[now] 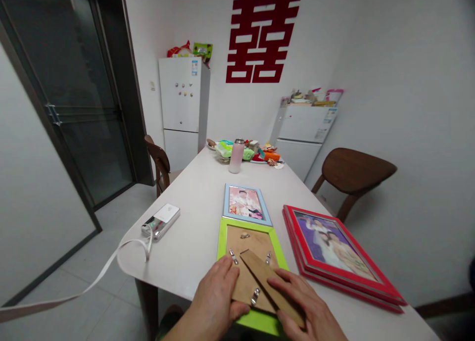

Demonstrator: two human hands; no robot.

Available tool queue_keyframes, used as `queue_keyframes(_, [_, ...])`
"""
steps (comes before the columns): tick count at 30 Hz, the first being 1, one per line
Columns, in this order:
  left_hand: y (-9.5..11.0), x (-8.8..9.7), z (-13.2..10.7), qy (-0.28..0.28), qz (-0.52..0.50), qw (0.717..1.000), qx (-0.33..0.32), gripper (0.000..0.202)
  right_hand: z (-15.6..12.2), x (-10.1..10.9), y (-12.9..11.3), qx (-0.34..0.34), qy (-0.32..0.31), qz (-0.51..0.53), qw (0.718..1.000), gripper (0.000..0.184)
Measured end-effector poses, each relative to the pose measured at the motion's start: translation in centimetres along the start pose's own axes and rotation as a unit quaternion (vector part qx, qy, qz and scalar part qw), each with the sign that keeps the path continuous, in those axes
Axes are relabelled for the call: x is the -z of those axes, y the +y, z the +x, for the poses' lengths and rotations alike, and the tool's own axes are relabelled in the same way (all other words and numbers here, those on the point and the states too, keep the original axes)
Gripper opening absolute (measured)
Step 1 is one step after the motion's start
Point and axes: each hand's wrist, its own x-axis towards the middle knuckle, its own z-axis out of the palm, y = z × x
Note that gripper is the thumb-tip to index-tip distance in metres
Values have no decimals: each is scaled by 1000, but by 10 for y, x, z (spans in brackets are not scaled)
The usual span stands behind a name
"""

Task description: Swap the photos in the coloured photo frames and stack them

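Note:
A green picture frame (222, 234) lies face down near the table's front edge, its brown backing board (247, 244) up, with a brown stand leg (267, 281) and small metal clips on it. My left hand (217, 294) rests on the frame's lower left, fingers flat, thumb near a clip (255, 296). My right hand (306, 306) lies on the lower end of the stand leg, fingers stretched along it. A blue frame (245, 204) with a photo lies face up just beyond. A stack of red frames (334, 254) lies to the right.
A white power bank (161, 220) with a long white strap lies at the table's (200, 192) left edge. A pink bottle (236, 156) and assorted clutter stand at the far end. Wooden chairs (354, 172) flank the table; two white fridges stand behind.

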Motion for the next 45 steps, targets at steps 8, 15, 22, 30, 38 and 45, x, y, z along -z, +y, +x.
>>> queue_keyframes(8, [-1, -1, 2, -30, 36, 999, -1, 44, 0, -16, 20, 80, 37, -73, 993, 43])
queue_keyframes(15, [-3, -1, -7, -43, 18, 998, -32, 63, 21, -11, 19, 82, 72, -132, 985, 36])
queue_keyframes(22, [-2, 0, -5, -76, 19, 996, -32, 73, 46, -10, 9, 14, 75, -206, 976, 34])
queue_keyframes(30, [-4, -3, -5, -78, 10, 997, -26, 74, 41, -11, 19, 28, 74, -174, 982, 36])
queue_keyframes(38, [-6, -7, -4, -64, 26, 997, -35, 73, 14, -15, -2, 188, 49, -130, 972, 29])
queue_keyframes(45, [-3, -4, -4, -63, 34, 997, -37, 71, 6, -12, -5, 245, 11, -142, 959, 29])
